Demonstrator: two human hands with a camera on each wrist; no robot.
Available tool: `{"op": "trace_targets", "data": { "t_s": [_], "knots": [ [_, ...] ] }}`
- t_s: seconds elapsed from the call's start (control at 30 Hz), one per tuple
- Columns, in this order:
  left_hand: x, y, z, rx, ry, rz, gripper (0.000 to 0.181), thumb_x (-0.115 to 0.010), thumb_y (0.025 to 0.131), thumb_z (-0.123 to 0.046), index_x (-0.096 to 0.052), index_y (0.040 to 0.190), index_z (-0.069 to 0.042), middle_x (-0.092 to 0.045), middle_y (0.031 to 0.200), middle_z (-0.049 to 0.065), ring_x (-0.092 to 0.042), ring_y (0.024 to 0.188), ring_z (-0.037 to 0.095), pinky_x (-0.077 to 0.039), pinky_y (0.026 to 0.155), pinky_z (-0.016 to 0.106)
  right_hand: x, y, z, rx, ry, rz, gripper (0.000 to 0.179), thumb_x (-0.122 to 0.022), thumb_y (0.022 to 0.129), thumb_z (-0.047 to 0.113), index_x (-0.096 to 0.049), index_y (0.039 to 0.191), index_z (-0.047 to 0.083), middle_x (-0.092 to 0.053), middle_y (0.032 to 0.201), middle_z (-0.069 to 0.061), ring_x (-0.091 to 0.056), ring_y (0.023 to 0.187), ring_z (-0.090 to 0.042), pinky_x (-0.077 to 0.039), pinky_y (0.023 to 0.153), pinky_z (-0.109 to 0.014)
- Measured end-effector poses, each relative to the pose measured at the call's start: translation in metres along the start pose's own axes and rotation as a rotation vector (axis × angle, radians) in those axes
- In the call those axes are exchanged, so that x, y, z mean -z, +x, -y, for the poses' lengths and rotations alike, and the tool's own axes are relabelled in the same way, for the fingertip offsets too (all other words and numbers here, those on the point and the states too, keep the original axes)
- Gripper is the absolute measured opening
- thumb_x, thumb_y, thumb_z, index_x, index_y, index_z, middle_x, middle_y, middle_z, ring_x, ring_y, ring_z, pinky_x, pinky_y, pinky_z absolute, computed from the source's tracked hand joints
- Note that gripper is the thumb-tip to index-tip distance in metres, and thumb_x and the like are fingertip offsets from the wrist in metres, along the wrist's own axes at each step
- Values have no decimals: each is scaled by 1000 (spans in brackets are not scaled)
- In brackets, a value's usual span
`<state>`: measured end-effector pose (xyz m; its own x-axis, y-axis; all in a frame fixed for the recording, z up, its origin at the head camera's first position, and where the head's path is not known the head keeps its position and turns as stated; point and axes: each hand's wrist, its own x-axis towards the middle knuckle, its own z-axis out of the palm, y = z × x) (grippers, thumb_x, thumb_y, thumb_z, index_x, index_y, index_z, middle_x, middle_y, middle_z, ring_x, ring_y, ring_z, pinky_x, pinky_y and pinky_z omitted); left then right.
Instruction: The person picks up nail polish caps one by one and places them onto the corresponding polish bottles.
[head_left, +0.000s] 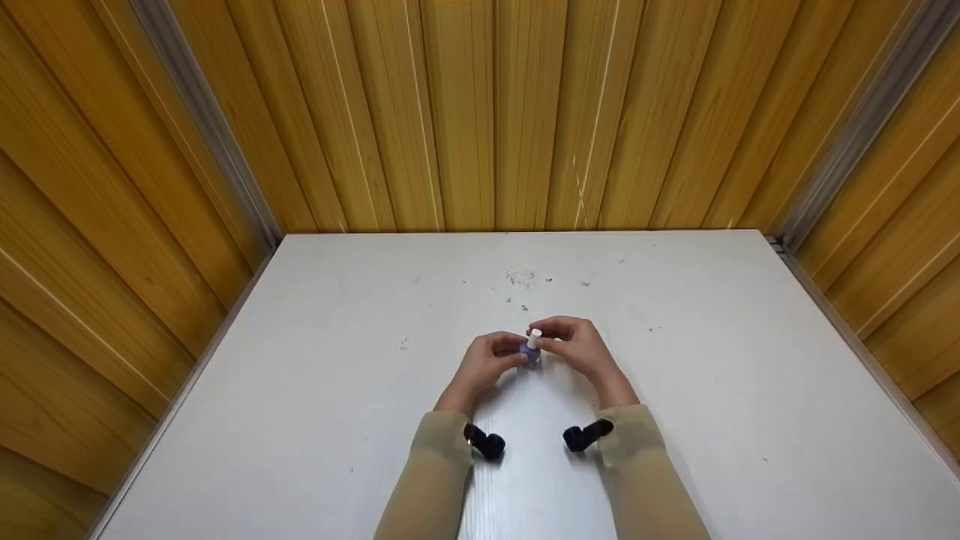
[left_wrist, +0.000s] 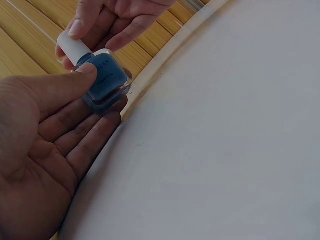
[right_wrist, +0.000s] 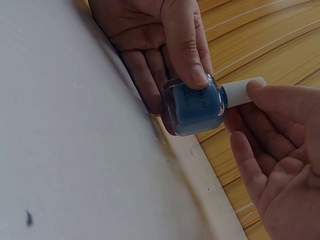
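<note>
The left hand (left_wrist: 47,150) hides part of the lettering (left_wrist: 102,65) on the blue bottle (left_wrist: 114,84), its smaller line (left_wrist: 105,78) blurred.

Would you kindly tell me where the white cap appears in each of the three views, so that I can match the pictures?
Head: the white cap is slightly right of and below centre, pinched by the right hand.
Left wrist: upper left, at the bottle's upper-left end.
Right wrist: right of centre, above mid-height, at the bottle's right end.
Shared landmark: the blue bottle, held by the left hand.
</note>
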<state>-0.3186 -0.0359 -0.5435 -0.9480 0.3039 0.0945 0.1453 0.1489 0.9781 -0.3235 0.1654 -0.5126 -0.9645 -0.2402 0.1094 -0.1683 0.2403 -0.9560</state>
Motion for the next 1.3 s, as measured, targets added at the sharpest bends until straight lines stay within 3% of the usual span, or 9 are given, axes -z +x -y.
{"op": "trace_targets", "data": {
  "t_s": [0.13,0.47,0.67,0.8,1.03,1.17,1.3],
  "knots": [
    [0,0,0,1,8,0,28,-73,91,1,-71,119,5,-75,117,22,-72,113,32,-58,98,33,-1,0,2,7,-14,-5,25,-73,91,0,-71,115,-9,-75,113,-23,-68,95,-9,-51,81,-17],
    [1,0,-1,2,20,10,27,-72,92,0,-71,119,5,-75,118,22,-72,113,31,-58,97,33,0,0,-2,2,-20,-38,25,-81,88,8,-75,110,-2,-78,104,-12,-68,86,-7,-51,78,-19],
    [0,0,1,12,42,5,26,-72,93,0,-72,118,1,-77,115,16,-74,109,23,-59,95,31,0,-1,-2,-10,-51,-47,25,-82,87,12,-75,108,0,-77,101,-6,-67,89,-8,-51,80,-20],
    [0,0,0,42,22,0,25,-73,92,-2,-73,117,-2,-77,115,14,-74,109,22,-58,96,32,0,-1,-2,-10,-41,-28,30,-82,88,14,-74,114,1,-77,110,-12,-69,98,-15,-51,83,-18],
    [0,0,0,53,8,-9,26,-74,91,-1,-73,117,-1,-76,116,17,-73,111,26,-58,96,33,0,-2,-3,49,34,27,32,-76,91,5,-71,121,-5,-72,124,-24,-66,122,-40,-50,93,-16],
    [0,0,1,51,8,-10,25,-74,91,0,-73,117,-1,-76,116,17,-73,110,26,-58,96,33,0,-2,-3,53,27,29,30,-75,91,2,-72,120,-6,-73,122,-25,-66,122,-41,-51,94,-17],
    [0,0,0,42,11,-10,25,-74,92,0,-72,117,1,-76,116,17,-74,109,26,-59,96,33,0,-2,-2,47,9,17,28,-75,91,4,-73,118,-5,-74,119,-23,-69,115,-31,-51,92,-19]
  ]
}}
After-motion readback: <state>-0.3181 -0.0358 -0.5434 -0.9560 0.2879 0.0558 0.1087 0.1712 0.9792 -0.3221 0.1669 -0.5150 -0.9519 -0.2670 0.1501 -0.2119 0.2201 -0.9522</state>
